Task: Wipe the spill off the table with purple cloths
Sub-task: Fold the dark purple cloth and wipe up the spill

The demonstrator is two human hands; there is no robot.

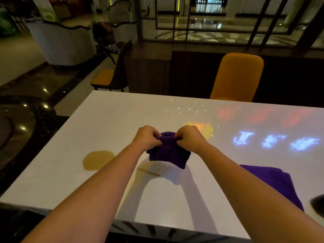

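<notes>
My left hand (146,136) and my right hand (190,137) both grip the top edge of a purple cloth (168,153), holding it bunched just above the white table (114,116). A yellowish-brown spill (97,160) lies in a round puddle to the left of my left forearm. A thin streak of the same liquid (149,171) shows below the held cloth. A second purple cloth (273,183) lies flat on the table at the right, partly hidden by my right forearm.
An orange chair (238,76) stands at the table's far edge. Another chair (114,74) sits off the far left corner. Coloured light reflections (273,140) show on the table's right part. A dark object (318,204) pokes in at the right edge.
</notes>
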